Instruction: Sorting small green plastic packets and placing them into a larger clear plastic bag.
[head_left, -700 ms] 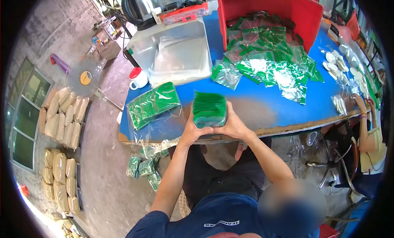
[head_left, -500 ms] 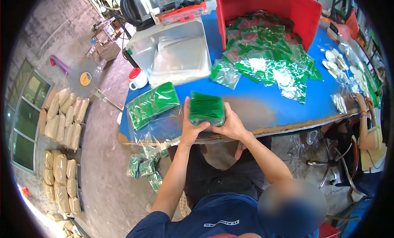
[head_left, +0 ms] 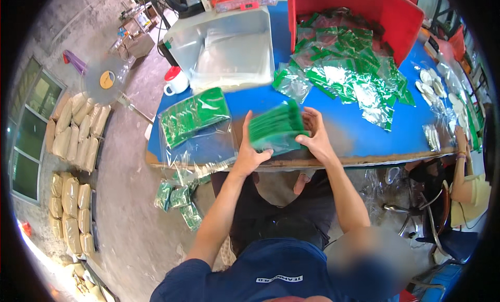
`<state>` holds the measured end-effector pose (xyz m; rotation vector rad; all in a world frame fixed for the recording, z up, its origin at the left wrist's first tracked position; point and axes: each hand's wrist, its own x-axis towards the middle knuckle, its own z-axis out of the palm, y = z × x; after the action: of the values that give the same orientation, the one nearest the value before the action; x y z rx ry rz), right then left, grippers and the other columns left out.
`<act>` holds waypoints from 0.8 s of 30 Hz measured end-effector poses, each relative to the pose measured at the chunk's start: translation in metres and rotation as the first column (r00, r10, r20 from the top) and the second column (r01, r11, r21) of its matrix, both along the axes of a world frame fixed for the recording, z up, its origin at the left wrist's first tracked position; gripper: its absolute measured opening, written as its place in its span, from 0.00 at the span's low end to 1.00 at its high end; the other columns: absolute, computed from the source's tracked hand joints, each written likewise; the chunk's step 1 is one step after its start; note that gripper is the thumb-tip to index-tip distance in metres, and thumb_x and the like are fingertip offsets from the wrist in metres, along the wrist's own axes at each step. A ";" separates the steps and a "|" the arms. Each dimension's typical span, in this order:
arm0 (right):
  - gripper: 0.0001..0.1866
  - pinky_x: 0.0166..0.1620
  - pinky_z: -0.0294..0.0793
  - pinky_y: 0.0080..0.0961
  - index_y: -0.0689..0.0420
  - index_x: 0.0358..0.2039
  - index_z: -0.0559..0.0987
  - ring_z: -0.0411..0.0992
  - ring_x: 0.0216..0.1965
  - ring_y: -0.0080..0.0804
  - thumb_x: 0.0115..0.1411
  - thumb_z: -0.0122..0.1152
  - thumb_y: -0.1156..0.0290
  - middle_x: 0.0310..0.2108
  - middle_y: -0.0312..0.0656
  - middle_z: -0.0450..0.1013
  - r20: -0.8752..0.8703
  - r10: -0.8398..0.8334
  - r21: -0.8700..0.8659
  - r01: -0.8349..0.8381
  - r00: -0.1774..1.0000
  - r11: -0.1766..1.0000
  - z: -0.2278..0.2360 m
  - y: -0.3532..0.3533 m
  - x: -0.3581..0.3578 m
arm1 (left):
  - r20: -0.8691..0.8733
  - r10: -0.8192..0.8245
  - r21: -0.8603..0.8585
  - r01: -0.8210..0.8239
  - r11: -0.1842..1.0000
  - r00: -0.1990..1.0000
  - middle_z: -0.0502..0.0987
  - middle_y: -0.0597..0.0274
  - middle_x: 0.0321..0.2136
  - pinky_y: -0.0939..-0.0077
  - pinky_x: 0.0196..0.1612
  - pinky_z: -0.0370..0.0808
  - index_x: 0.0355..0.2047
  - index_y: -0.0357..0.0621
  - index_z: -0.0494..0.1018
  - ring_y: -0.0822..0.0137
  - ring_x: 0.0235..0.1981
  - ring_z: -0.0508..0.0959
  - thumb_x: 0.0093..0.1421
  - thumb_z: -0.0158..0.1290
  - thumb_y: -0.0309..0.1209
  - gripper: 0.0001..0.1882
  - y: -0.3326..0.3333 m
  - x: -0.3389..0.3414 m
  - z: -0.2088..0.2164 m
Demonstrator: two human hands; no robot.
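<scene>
A thick stack of green-edged plastic packets (head_left: 275,126), a little blurred by motion, is held between my two hands above the table's near edge. My left hand (head_left: 252,155) grips its left side, the thumb on the near edge. At the right end, my right hand (head_left: 318,139) has its thumb against the stack and its fingers curled behind. The packets tilt and fan apart toward the right. Left of my hands, a clear bag (head_left: 200,145) lies on the blue table with a flat pile of green packets (head_left: 196,114) in its far part.
A red bin (head_left: 359,15) lies tipped, spilling loose green packets (head_left: 346,75). A translucent tub (head_left: 177,46) holds clear bags; beside it stands a red-lidded white mug (head_left: 176,83). Filled packs (head_left: 180,196) lie below the table's left corner. At right, a co-worker's arm (head_left: 461,166) reaches the table.
The stack has tilted, its packets fanning toward the right. My right hand has shifted right and upward from the near edge to the stack's right end. The view has shifted slightly.
</scene>
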<state>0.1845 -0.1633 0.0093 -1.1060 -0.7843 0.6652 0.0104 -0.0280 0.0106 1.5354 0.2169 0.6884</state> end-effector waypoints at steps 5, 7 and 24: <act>0.50 0.57 0.66 0.31 0.58 0.59 0.62 0.66 0.54 0.33 0.39 0.83 0.63 0.50 0.43 0.69 0.320 0.079 -0.233 -0.002 0.944 0.972 -0.003 0.004 0.006 | -0.072 -0.073 0.203 0.086 0.975 0.995 0.59 0.52 0.64 0.64 0.65 0.61 0.71 0.51 0.26 0.59 0.64 0.61 0.46 0.64 0.19 0.65 0.010 -0.001 -0.007; 0.48 0.56 0.66 0.30 0.59 0.58 0.63 0.66 0.52 0.32 0.39 0.83 0.63 0.49 0.43 0.69 0.345 0.121 -0.315 -0.007 0.931 0.949 0.009 0.002 0.000 | -0.106 -0.069 0.198 0.089 0.976 0.992 0.57 0.51 0.64 0.63 0.65 0.60 0.71 0.51 0.25 0.59 0.65 0.60 0.46 0.66 0.21 0.67 0.008 -0.003 -0.011; 0.47 0.55 0.72 0.42 0.61 0.56 0.70 0.72 0.52 0.54 0.34 0.81 0.61 0.49 0.54 0.74 0.755 0.616 -0.651 0.144 0.226 0.745 0.103 0.015 -0.032 | -0.183 0.024 0.244 0.022 0.970 0.983 0.70 0.53 0.47 0.66 0.56 0.69 0.56 0.43 0.58 0.63 0.52 0.72 0.43 0.67 0.23 0.41 -0.010 -0.010 -0.008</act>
<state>0.1526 -0.1487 0.1124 -2.1073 -2.0080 0.4366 0.0006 -0.0379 0.0028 1.8391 0.2796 0.5892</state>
